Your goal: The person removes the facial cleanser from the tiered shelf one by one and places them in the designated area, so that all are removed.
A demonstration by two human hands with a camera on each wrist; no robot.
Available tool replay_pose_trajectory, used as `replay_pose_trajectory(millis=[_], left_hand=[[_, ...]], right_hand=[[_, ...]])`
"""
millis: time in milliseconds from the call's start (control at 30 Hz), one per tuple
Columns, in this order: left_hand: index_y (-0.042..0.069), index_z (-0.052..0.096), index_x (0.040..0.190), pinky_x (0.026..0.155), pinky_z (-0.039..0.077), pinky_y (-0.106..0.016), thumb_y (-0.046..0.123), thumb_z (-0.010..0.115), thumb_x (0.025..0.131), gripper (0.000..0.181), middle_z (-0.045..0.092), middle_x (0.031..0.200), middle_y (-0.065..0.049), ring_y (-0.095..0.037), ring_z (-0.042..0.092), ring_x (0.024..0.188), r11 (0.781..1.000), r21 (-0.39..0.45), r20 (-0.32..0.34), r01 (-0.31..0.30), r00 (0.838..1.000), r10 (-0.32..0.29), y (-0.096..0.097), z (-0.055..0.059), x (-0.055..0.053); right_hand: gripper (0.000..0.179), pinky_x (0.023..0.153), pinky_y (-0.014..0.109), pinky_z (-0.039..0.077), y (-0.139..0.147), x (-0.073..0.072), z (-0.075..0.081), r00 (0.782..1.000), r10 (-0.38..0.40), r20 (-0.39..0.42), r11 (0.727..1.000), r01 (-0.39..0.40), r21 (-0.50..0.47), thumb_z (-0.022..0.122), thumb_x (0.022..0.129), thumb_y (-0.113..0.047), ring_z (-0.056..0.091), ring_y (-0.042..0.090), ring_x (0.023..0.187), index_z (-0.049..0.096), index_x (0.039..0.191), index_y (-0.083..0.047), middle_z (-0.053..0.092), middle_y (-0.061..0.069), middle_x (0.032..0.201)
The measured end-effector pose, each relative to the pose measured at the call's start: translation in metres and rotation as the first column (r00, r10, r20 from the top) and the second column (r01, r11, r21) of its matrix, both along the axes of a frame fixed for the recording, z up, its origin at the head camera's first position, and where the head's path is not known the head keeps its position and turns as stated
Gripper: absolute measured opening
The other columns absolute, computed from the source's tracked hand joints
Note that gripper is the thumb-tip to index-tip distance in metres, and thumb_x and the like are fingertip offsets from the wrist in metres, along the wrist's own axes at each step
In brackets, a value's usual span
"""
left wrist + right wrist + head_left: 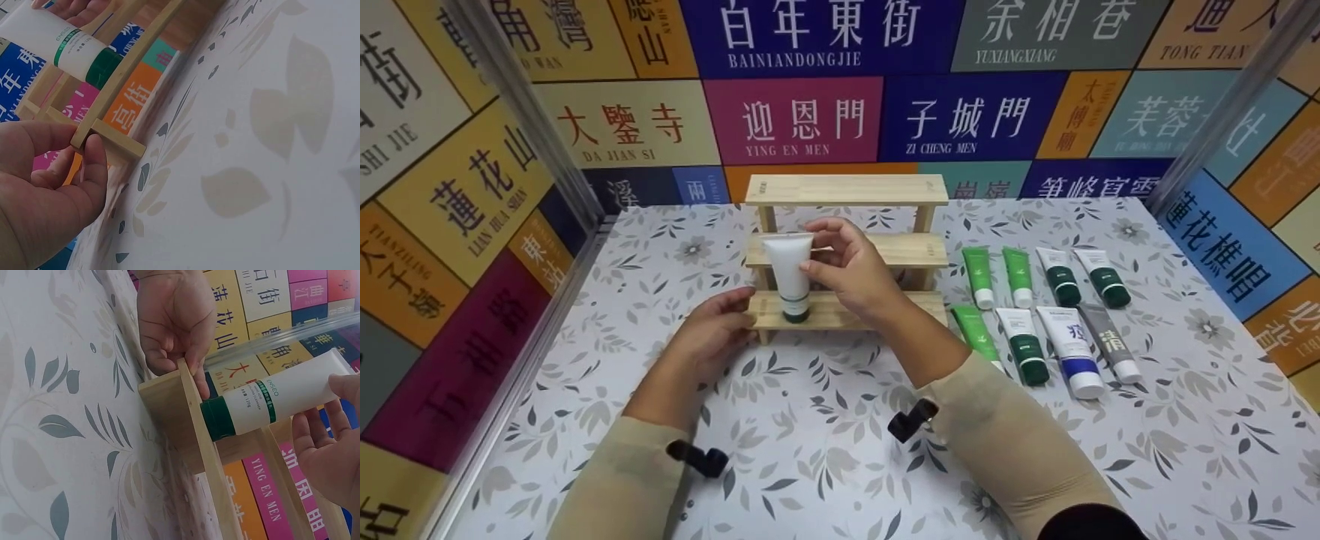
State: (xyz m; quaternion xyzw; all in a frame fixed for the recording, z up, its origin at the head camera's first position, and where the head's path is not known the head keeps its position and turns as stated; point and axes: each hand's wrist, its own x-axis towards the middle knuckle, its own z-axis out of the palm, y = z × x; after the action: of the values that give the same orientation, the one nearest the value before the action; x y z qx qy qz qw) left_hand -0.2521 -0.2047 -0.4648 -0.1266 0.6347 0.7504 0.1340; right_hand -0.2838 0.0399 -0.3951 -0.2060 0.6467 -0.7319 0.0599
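Observation:
A white cleanser tube with a dark green cap stands cap-down on the lowest step of a three-tier wooden rack, near its left end. My right hand pinches the tube's upper part between thumb and fingers. At the left end of that same step, my left hand grips the plank edge with thumb and fingertips, as the left wrist view shows. Small print and a green band mark the tube's front.
Right of the rack, several tubes lie in two rows on the floral tablecloth: green ones, white ones with green caps, a white-and-blue one and a grey one. Panels with printed signs enclose the back and sides.

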Motion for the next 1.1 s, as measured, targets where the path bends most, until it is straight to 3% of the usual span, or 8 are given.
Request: replay_pose_trajectory(millis=[367, 733, 1100], left_hand=[[0.011, 0.048, 0.159, 0.089, 0.057, -0.024, -0.004, 0.061, 0.099, 0.062, 0.049, 0.142, -0.007, -0.017, 0.062, 0.113, 1.0, -0.011, -0.003, 0.025, 1.0, -0.025, -0.002, -0.002, 0.0], [0.011, 0.048, 0.159, 0.088, 0.057, -0.026, -0.005, 0.061, 0.098, 0.063, 0.051, 0.144, -0.008, -0.017, 0.063, 0.112, 1.0, -0.015, -0.008, 0.018, 1.0, -0.018, -0.001, -0.001, 0.0], [0.009, 0.047, 0.158, 0.085, 0.056, -0.024, -0.005, 0.062, 0.099, 0.063, 0.051, 0.14, -0.007, -0.015, 0.063, 0.106, 1.0, -0.006, -0.018, 0.016, 1.0, -0.017, 0.001, -0.002, 0.0]], right_hand=[[0.047, 0.095, 0.039, 0.062, 0.013, 0.008, 0.002, 0.999, -0.01, -0.036, 1.0, 0.011, 0.022, 0.069, 0.098, 0.005, 0.07, 0.028, 0.115, 0.056, 0.141, -0.008, 0.066, 0.008, 0.12], [0.044, 0.094, 0.042, 0.064, 0.05, 0.017, 0.001, 0.995, -0.089, -0.04, 0.996, 0.088, -0.01, 0.07, 0.097, 0.006, 0.07, 0.028, 0.112, 0.057, 0.136, -0.011, 0.067, 0.01, 0.122], [0.044, 0.093, 0.039, 0.064, 0.085, 0.025, 0.004, 0.992, -0.118, -0.05, 0.993, 0.118, -0.002, 0.069, 0.097, 0.006, 0.07, 0.026, 0.11, 0.058, 0.135, -0.013, 0.066, 0.008, 0.121]])
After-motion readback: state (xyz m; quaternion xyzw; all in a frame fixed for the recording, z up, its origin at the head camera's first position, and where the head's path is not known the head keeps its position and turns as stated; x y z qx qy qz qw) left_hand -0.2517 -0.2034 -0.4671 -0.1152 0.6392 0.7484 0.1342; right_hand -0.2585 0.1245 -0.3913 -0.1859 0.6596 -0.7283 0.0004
